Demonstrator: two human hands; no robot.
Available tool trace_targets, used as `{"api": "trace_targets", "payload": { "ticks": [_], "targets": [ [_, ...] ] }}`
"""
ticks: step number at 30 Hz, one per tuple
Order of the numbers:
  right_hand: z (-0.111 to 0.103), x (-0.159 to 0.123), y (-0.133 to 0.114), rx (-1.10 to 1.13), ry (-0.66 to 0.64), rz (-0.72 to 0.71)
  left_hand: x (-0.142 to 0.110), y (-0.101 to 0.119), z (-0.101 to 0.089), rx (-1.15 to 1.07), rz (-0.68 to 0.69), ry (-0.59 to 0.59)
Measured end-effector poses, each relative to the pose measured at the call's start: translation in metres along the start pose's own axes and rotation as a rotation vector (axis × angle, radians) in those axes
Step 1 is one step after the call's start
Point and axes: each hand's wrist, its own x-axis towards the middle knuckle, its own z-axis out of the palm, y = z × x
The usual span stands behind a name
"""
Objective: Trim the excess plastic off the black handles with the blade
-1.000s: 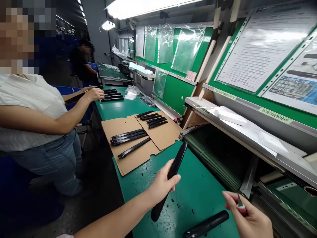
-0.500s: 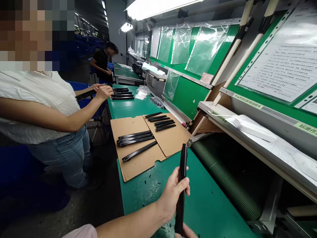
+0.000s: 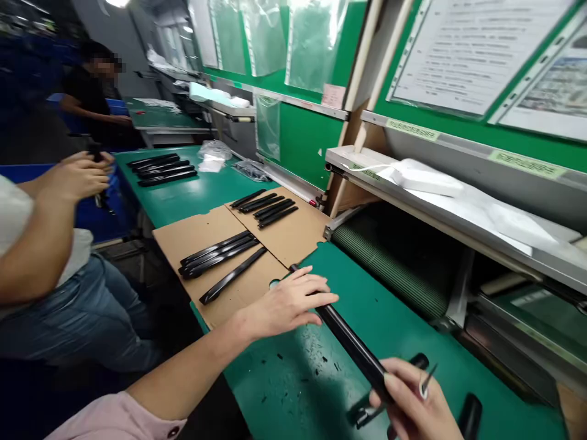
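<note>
My right hand [image 3: 415, 397] is closed round the near end of a long, glossy black plastic strip [image 3: 353, 342]. A thin pointed blade [image 3: 429, 377] pokes out between its fingers, with something pale at its base; the rest of that tool is hidden. Over the strip's far end lies my left hand [image 3: 293, 302], fingers stretched out and apart, covering part of the strip. Whether its fingers touch the strip I cannot tell. Beneath and beside my right hand, another black piece [image 3: 470, 414] rests on the green table [image 3: 302, 391].
Cardboard sheets [image 3: 284, 260] carry several black strips [image 3: 220, 253], with more strips [image 3: 160, 168] farther back. Dark scraps litter the tabletop. A ribbed conveyor belt [image 3: 389, 269] and a shelf [image 3: 458, 208] line the right side. A co-worker [image 3: 68, 189] stands at left; another person sits behind.
The strip has swung from upright to slanting, its near end lower right. My left hand has loosened from its grip into stretched fingers. My right hand has come into fuller view; the camera has turned right.
</note>
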Motion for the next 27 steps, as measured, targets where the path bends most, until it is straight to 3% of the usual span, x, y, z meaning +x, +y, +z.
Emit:
{"api": "trace_targets", "payload": {
  "ticks": [4, 8, 12, 16, 21, 24, 27],
  "targets": [
    [-0.009, 0.003, -0.019, 0.137, 0.037, -0.099, -0.006, -0.002, 0.022, 0.007, -0.073, -0.1],
    [0.001, 0.014, -0.018, 0.178, 0.184, -0.305, -0.019, 0.007, 0.045, -0.241, -0.196, -0.134],
    [0.018, 0.021, -0.014, 0.217, 0.371, -0.417, -0.027, 0.022, 0.055, -0.482, -0.333, -0.139],
    [0.027, 0.02, -0.013, 0.145, 0.481, -0.458, -0.036, 0.03, 0.065, -0.62, -0.398, -0.144],
    [0.026, 0.022, -0.019, 0.17, 0.527, -0.478, -0.047, 0.037, 0.08, -0.792, -0.468, -0.143],
    [0.02, 0.03, -0.023, 0.235, 0.519, -0.471, -0.046, 0.048, 0.087, -1.086, -0.491, -0.161],
    [0.016, 0.038, -0.022, 0.282, 0.48, -0.449, -0.039, 0.061, 0.086, -1.404, -0.541, -0.063]
  ]
}}
